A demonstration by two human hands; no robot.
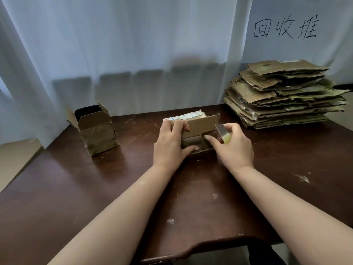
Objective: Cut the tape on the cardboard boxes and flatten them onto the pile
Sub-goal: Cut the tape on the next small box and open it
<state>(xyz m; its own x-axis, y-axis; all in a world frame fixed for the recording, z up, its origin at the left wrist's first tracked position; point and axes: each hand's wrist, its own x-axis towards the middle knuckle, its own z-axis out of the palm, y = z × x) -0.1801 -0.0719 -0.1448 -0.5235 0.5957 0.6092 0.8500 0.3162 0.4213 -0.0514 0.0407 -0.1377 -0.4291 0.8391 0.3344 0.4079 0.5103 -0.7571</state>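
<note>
Risk: blade [221, 129] pinched in right hand [234, 148], near left hand [172, 144] fingers curled over cardboard box [194, 129] at table [286, 159] centre. Slip could nick them; box could skid. Pile [282, 96] far right.

Dim, cool daylight through curtain [118, 44]; soft glare on table [95, 188]; edges bowed, possibly slight blur throughout.

Gripping small box [198, 125] with left hand [170, 144]; right hand [233, 148] pinching blade [222, 131] beside it; flattened pile [282, 96] sitting far right.
</note>
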